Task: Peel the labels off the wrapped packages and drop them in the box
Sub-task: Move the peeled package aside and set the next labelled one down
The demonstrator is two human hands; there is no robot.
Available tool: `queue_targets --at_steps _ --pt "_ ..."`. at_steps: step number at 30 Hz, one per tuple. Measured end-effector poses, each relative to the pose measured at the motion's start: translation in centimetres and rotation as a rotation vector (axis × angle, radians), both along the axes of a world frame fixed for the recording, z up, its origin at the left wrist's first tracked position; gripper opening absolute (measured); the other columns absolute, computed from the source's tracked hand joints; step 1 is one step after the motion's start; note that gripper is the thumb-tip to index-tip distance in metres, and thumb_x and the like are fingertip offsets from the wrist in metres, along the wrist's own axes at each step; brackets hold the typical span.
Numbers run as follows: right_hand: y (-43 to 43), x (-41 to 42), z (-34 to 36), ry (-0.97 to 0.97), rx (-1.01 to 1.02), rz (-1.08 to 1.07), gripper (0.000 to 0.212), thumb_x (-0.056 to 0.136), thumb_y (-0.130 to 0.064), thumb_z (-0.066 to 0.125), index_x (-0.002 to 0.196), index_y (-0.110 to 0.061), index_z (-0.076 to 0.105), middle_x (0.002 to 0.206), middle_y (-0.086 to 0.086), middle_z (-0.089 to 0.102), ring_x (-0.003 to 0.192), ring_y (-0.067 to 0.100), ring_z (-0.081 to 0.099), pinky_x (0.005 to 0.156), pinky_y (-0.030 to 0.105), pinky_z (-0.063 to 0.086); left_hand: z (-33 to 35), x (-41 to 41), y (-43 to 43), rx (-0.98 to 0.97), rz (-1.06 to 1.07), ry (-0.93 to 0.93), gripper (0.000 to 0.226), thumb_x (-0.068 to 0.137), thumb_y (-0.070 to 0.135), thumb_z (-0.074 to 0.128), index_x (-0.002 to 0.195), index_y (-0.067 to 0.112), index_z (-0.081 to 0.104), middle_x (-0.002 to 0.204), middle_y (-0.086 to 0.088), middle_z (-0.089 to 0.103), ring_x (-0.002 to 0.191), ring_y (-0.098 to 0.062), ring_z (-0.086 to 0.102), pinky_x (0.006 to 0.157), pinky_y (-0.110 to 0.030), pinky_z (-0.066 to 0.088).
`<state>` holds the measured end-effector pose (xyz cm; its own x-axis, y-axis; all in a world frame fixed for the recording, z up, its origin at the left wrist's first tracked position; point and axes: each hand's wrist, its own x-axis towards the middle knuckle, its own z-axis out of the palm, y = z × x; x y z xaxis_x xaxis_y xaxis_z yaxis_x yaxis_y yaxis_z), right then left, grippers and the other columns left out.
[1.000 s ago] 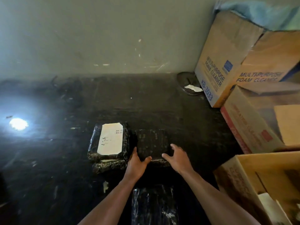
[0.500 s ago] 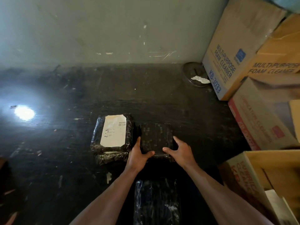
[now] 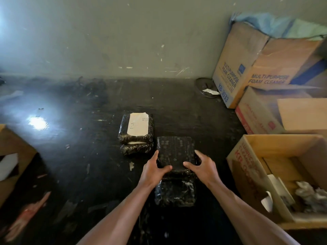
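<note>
A black wrapped package [image 3: 175,150] with no label on its top is held at its near corners by my left hand [image 3: 154,169] and my right hand [image 3: 201,167]. It partly covers another black package [image 3: 175,193] closer to me. To the left, a package with a white label [image 3: 138,125] sits on top of one more wrapped package [image 3: 136,148]. An open cardboard box [image 3: 247,147] at the right holds crumpled paper and peeled labels [image 3: 311,193].
Two stacked "Multipurpose Foam Cleaner" cartons [image 3: 235,68] and a red-printed carton [image 3: 256,112] stand at the back right. A round metal lid [image 3: 205,85] with a paper scrap lies by the wall. Another carton [image 3: 10,149] is at the left edge. The dark surface is scuffed.
Both hands have closed on the unlabelled package and drawn it towards me, onto the nearer package. The camera view has pulled back and tilted.
</note>
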<state>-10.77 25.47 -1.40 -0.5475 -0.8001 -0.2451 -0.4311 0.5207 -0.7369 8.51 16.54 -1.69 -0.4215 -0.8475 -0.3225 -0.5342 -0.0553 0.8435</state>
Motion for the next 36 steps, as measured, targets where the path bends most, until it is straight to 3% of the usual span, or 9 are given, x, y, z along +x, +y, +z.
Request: queue_targets --at_steps 3,11,13,16,19,22,28,32,36 --pt "3.1 1.8 -0.3 -0.016 0.02 -0.01 0.095 0.074 -0.053 0.08 0.15 -0.015 0.039 0.15 0.004 0.048 0.139 0.019 0.044 0.113 0.036 0.038 -0.4 1.9 3.1 0.033 -0.001 0.002 0.102 0.077 0.042 0.081 0.157 0.023 0.019 0.145 0.003 0.05 0.132 -0.013 0.048 0.107 -0.028 0.038" --pt "7.7 5.7 -1.8 -0.057 0.008 -0.073 0.089 0.079 -0.041 0.08 0.152 -0.014 0.037 0.149 0.004 0.049 0.138 0.02 0.044 0.108 0.032 0.037 -0.7 4.8 7.5 0.031 -0.033 0.031 0.09 0.084 0.028 0.077 0.155 0.02 0.023 0.138 0.007 0.053 0.124 -0.005 0.047 0.096 -0.018 0.033" --pt "7.8 5.8 -1.7 -0.058 0.019 -0.079 0.089 0.078 -0.042 0.081 0.151 -0.015 0.038 0.148 0.003 0.05 0.136 0.019 0.046 0.107 0.031 0.039 -0.8 4.9 7.6 0.015 -0.056 0.025 0.084 0.085 0.026 0.077 0.152 0.019 0.028 0.132 0.011 0.054 0.114 0.002 0.044 0.094 -0.017 0.032" --pt "6.9 5.4 -1.0 0.041 0.06 -0.08 0.082 0.077 -0.049 0.079 0.145 -0.018 0.045 0.141 0.002 0.053 0.128 0.018 0.052 0.101 0.032 0.044 -0.5 4.9 6.9 -0.012 -0.05 0.004 0.076 0.086 0.028 0.075 0.149 0.018 0.034 0.133 0.011 0.051 0.117 0.001 0.042 0.095 -0.016 0.032" --pt "4.8 4.7 0.0 0.127 -0.01 -0.104 0.072 0.078 -0.052 0.076 0.138 -0.019 0.051 0.136 0.001 0.053 0.121 0.016 0.054 0.097 0.031 0.047 0.1 5.0 4.7 -0.051 0.034 -0.018 0.086 0.084 0.039 0.074 0.153 0.019 0.027 0.151 -0.001 0.041 0.137 -0.013 0.039 0.11 -0.032 0.035" --pt "1.2 3.9 0.8 0.182 -0.072 -0.05 0.066 0.081 -0.051 0.073 0.136 -0.019 0.052 0.133 0.0 0.054 0.12 0.014 0.054 0.093 0.029 0.047 1.1 5.2 1.3 -0.092 0.113 -0.014 0.086 0.085 0.041 0.073 0.154 0.021 0.026 0.155 -0.003 0.037 0.142 -0.02 0.034 0.115 -0.04 0.031" --pt "-7.6 3.3 2.2 0.217 -0.123 0.104 0.059 0.087 -0.044 0.07 0.136 -0.018 0.053 0.133 0.001 0.055 0.119 0.013 0.055 0.091 0.025 0.043 2.7 6.2 -5.4 -0.168 0.268 -0.04 0.076 0.087 0.036 0.072 0.151 0.018 0.034 0.15 -0.002 0.044 0.137 -0.018 0.041 0.112 -0.04 0.036" --pt "-12.6 3.9 2.1 0.235 -0.155 0.193 0.054 0.089 -0.041 0.069 0.135 -0.018 0.055 0.131 0.001 0.058 0.118 0.014 0.056 0.093 0.028 0.047 3.1 7.3 -8.3 -0.219 0.316 -0.074 0.048 0.087 0.025 0.073 0.132 0.026 0.054 0.122 0.013 0.055 0.123 -0.012 0.05 0.098 -0.027 0.039" --pt "-16.1 5.3 1.9 0.242 -0.158 0.235 0.052 0.09 -0.038 0.068 0.135 -0.018 0.055 0.131 0.002 0.059 0.119 0.015 0.057 0.097 0.034 0.049 2.9 8.1 -10.6 -0.215 0.326 -0.095 0.062 0.087 0.026 0.073 0.143 0.02 0.045 0.137 0.0 0.054 0.128 -0.017 0.049 0.104 -0.035 0.04"
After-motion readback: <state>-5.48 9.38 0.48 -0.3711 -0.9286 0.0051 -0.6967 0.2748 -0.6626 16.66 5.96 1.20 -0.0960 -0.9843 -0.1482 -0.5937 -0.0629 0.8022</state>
